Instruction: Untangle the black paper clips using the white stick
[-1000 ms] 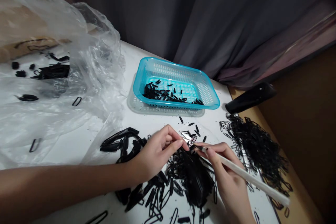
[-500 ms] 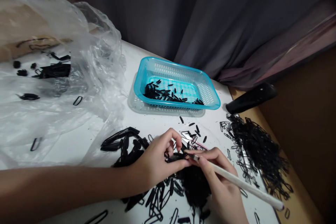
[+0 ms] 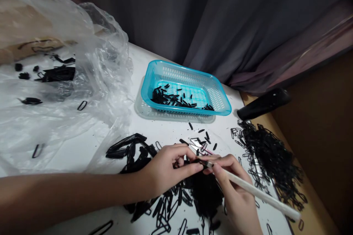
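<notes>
My right hand (image 3: 237, 187) grips a white-handled tool (image 3: 261, 194), whose dark tip points left between both hands. Beside it, my left hand (image 3: 171, 165) pinches a small black piece (image 3: 200, 161) between thumb and index finger, against the tool's tip. Below the hands lies a dense black heap (image 3: 206, 192), with loose black loops and slivers (image 3: 165, 205) to its left. Larger black strips (image 3: 129, 147) rest beyond my left wrist. Just past my fingers, small scissors (image 3: 196, 145) lie partly covered among black slivers.
A blue basket (image 3: 186, 67) holding black slivers stands at the back. Clear plastic bags (image 3: 104, 80) with black pieces fill the left side. At the right are a pile of black loops (image 3: 273, 158) and a black cylindrical object (image 3: 263, 103). A dark curtain (image 3: 165, 14) hangs behind.
My left index finger has straightened and lowered onto the black piece near the tool tip. My right hand and the tool have shifted slightly to the right.
</notes>
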A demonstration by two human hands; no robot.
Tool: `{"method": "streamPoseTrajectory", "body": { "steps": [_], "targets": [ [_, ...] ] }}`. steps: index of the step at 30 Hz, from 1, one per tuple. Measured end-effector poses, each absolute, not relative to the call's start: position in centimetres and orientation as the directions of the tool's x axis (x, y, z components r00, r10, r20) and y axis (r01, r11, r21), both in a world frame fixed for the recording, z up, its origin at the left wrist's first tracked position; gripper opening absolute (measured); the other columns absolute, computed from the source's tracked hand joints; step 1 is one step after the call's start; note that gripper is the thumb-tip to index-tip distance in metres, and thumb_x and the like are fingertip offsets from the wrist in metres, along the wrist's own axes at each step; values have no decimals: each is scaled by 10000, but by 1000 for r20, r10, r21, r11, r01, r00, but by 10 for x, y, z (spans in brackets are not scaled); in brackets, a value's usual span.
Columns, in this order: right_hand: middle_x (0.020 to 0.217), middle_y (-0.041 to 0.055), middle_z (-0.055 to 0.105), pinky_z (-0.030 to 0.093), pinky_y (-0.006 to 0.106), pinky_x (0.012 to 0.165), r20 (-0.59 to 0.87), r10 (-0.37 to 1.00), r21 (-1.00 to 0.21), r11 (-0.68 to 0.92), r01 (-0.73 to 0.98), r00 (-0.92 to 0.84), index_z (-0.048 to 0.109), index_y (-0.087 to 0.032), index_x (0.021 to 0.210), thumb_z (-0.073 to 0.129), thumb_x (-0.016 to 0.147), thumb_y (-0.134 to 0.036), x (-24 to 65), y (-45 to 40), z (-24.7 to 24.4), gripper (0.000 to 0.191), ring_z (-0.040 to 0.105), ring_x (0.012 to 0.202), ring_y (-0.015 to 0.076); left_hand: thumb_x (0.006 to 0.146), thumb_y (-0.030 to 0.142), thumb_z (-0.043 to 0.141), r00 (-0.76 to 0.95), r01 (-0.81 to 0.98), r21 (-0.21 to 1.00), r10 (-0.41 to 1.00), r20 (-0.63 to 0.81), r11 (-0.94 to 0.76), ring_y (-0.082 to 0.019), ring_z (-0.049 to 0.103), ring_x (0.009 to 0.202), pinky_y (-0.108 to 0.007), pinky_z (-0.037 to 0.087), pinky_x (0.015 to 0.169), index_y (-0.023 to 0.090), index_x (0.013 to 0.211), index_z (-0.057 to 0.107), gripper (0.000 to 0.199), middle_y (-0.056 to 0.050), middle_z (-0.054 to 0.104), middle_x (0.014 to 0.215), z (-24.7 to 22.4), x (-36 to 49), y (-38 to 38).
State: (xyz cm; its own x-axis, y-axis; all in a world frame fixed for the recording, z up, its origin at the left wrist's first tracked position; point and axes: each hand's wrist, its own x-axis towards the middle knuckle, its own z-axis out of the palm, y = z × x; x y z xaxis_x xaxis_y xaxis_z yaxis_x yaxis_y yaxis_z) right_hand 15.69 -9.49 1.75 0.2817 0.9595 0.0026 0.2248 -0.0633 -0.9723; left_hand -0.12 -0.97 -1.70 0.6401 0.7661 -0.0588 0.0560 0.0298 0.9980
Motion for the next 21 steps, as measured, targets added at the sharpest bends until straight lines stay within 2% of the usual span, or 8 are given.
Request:
{"method": "streamPoseTrajectory", "body": {
  "steps": [4,10,13,16,21],
  "targets": [
    [969,38,749,539,324,865,60,945,-974,-15,225,322,646,-247,791,604,916,-322,159,-95,15,151,669,1021,224,803,351,677,662,-21,977,735,-147,214,-139,516,697,-259,388,648,182,832,691,173,11,624,757,-17,-1,-7],
    [957,47,736,509,336,866,38,944,-987,-16,161,327,621,-231,743,589,922,-343,161,-96,11,214,653,999,231,651,394,782,678,-22,909,674,-292,415,-90,361,527,-233,254,511,156,785,696,287,63,471,540,-17,2,-3],
    [936,41,728,490,336,861,20,934,-992,-27,124,356,611,-231,747,593,922,-366,162,-96,7,221,647,956,220,576,379,826,677,-48,870,656,-333,491,-81,379,530,-226,259,516,142,771,698,332,52,520,555,-16,3,1],
    [936,29,722,463,326,875,-3,928,-988,-60,143,373,603,-234,755,577,935,-374,163,-97,4,229,637,933,202,566,374,833,658,-87,849,670,-343,521,-88,441,566,-225,295,536,141,741,689,325,14,612,647,-12,3,4],
    [925,17,724,469,302,836,37,926,-983,-35,183,375,589,-237,743,563,947,-362,163,-97,4,240,641,909,188,638,426,793,668,-56,867,664,-336,496,-65,315,493,-224,168,479,150,761,659,330,63,489,540,-13,0,5]
  ]
}}
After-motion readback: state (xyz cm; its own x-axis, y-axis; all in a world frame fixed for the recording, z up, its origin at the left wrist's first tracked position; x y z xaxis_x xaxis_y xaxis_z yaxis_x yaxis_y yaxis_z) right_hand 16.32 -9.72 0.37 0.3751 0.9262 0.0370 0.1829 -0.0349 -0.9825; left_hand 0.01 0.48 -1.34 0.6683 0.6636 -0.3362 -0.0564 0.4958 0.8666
